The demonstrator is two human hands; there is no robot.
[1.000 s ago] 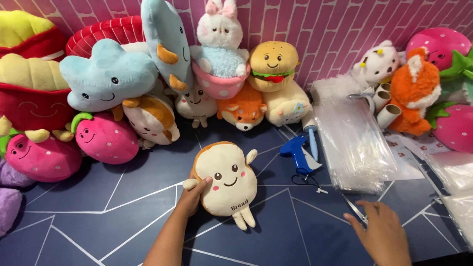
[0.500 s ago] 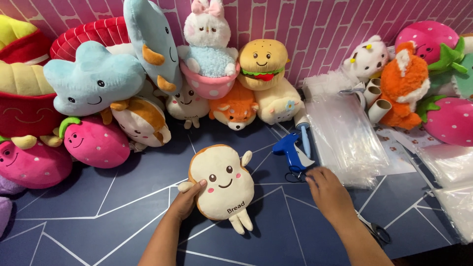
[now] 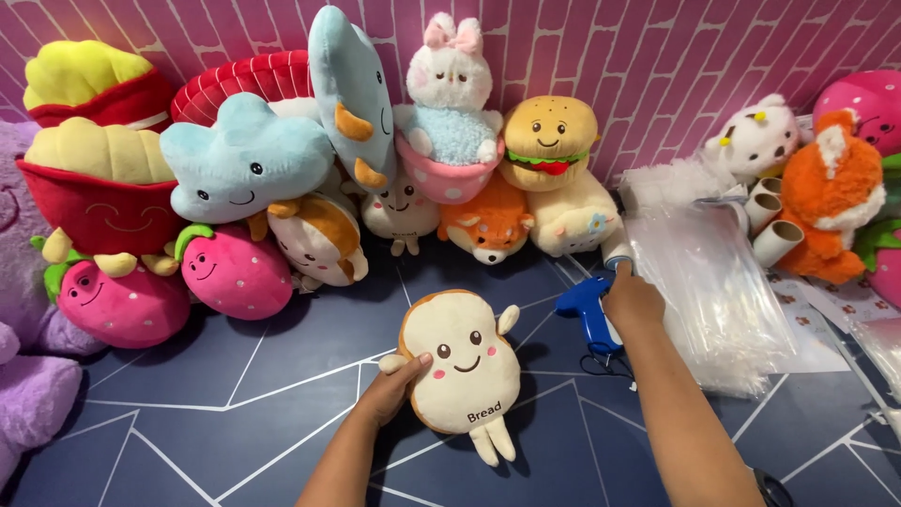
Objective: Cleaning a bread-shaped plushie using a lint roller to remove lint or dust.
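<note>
The bread toy (image 3: 463,369) is lain flat on the desk (image 3: 235,413), gripped at its left edge by the left hand (image 3: 392,387). Right of the toy, the blue tagging gun (image 3: 587,307) is grasped by the right hand (image 3: 633,299), fingers closed.

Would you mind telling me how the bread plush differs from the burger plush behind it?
The bread plush lies flat on the dark blue floor, held by the left hand; the burger plush sits upright against the pink wall, untouched. The bread is flat and cream, the burger round and layered. Both have smiling faces.
</note>
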